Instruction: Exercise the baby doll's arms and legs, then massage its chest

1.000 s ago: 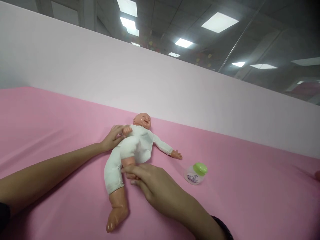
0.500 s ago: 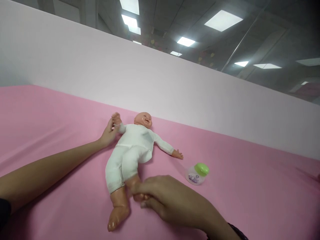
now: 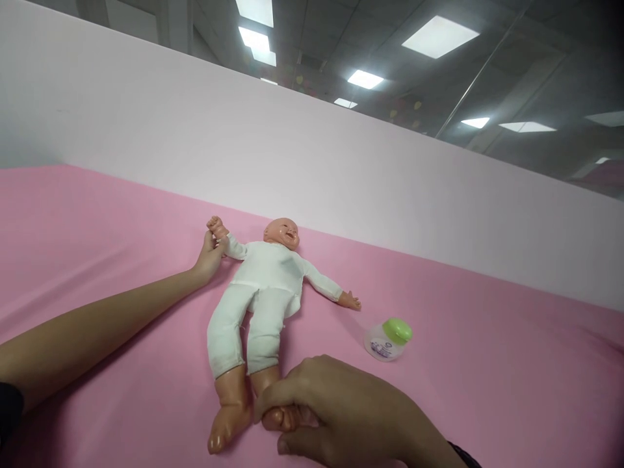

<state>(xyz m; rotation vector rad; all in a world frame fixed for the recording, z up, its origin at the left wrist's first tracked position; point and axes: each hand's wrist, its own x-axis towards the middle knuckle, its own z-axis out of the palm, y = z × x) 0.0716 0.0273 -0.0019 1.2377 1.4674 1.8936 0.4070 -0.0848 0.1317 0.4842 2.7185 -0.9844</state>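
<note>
A baby doll [image 3: 266,273] in white cloth lies on its back, head toward the wall. My left hand [image 3: 209,257] is closed around the doll's forearm at the left, just below its small fist. At the bottom, my right hand [image 3: 336,406] wraps the doll's foot on the right-hand side; its toes show between my thumb and fingers. The other leg lies straight beside it, untouched. The doll's far arm stretches to the right with its fingers spread. Close to that arm stands a clear jar [image 3: 387,339] with a green lid and a printed label.
A pink sheet [image 3: 482,364] covers the surface, with some creases at the left. Behind it rises a low white wall [image 3: 312,162] with glass above. Ceiling lights show through or in the glass.
The doll's leg in my right hand has come down and straightened toward me. My left hand has shifted the doll's forearm slightly left and outward. The jar stays put.
</note>
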